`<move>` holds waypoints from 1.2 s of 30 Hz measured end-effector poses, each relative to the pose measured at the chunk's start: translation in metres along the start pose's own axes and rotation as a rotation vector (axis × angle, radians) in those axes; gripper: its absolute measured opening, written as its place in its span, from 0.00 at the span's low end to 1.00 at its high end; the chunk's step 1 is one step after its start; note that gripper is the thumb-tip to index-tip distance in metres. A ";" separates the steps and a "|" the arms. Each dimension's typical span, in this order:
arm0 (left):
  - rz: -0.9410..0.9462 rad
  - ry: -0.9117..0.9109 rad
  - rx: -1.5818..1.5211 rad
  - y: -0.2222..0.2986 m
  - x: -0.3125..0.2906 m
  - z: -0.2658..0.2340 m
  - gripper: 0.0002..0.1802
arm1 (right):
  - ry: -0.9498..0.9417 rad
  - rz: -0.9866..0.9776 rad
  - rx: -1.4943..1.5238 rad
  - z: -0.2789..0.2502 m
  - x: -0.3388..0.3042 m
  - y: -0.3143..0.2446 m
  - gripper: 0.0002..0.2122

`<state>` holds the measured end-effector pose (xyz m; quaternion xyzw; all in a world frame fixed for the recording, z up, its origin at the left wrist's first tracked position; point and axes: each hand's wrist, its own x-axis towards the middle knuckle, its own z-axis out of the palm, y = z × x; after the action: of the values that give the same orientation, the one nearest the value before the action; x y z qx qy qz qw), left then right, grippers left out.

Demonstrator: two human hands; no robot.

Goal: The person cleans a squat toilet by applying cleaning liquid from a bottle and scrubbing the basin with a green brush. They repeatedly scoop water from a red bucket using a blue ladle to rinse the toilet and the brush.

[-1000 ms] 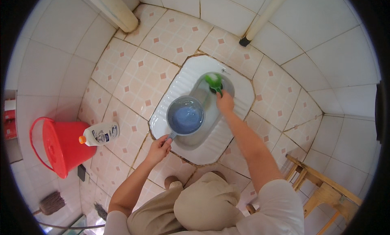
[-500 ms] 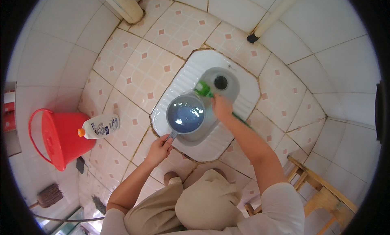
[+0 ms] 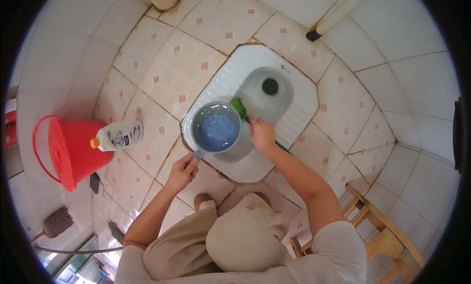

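My left hand (image 3: 181, 173) is closed round the handle of a grey-blue water ladle (image 3: 216, 127), which hangs over the left side of a white squat toilet (image 3: 257, 55). Water shows inside the ladle. My right hand (image 3: 262, 134) grips a green brush (image 3: 239, 108) just right of the ladle. Its bristle head lies at the left edge of the toilet bowl, close to the ladle's rim, and its green handle runs out beneath my right wrist. A dark round drain hole (image 3: 270, 86) sits at the bowl's far end.
At the left stands a red bucket (image 3: 78, 149) with a white bottle (image 3: 117, 135) with an orange cap beside it. A wooden stool (image 3: 387, 230) is at the lower right. A pale pipe (image 3: 338, 14) meets the floor at the back right; a brown brush (image 3: 59, 222) is lower left.
The ladle has shifted slightly left in the view, and the green brush head has drawn nearer to it. The view itself has moved a little. Both hands keep their grips.
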<state>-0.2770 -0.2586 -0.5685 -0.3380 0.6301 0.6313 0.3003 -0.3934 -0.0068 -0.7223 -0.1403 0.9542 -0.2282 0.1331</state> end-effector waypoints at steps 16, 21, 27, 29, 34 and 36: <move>0.017 0.150 -0.109 -0.050 -0.046 -0.053 0.18 | -0.631 -0.913 -0.413 -0.076 0.036 -0.037 0.12; 0.095 0.165 -0.037 -0.074 -0.056 -0.058 0.18 | -0.756 -1.041 -1.532 -0.089 0.132 0.002 0.07; 0.117 0.178 -0.005 -0.088 -0.073 -0.056 0.18 | -1.016 -1.414 -1.496 -0.046 0.140 -0.022 0.06; 0.108 0.216 0.077 -0.088 -0.077 -0.055 0.17 | -0.974 -1.489 -1.387 -0.034 0.125 -0.042 0.06; 0.199 0.291 0.330 -0.077 -0.087 -0.055 0.15 | -0.983 -1.464 -1.146 -0.026 0.092 -0.089 0.06; 0.252 0.316 0.408 -0.071 -0.087 -0.052 0.15 | -0.995 -1.353 -0.954 -0.020 0.079 -0.099 0.07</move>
<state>-0.1659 -0.3045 -0.5391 -0.2838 0.8201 0.4633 0.1796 -0.4521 -0.1089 -0.6732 -0.7805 0.4980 0.2406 0.2916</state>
